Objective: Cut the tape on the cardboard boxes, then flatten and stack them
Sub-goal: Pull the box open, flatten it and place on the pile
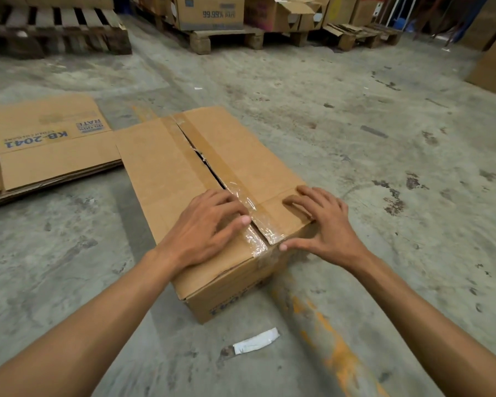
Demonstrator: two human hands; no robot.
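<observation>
Both hands lie flat, fingers relaxed, grip released: the left hand (209, 224) and right hand (324, 224) press the flaps of a cardboard box (166, 167) beside its split tape (212, 159), on the concrete floor (384, 138) near flattened boxes (46, 150).

Plain brown cardboard box (212, 179) with glossy clear tape (249, 207); flattened brown boxes (49, 150) bear blue lettering; grey stained floor (384, 138) carries an orange stripe (341, 356).
</observation>
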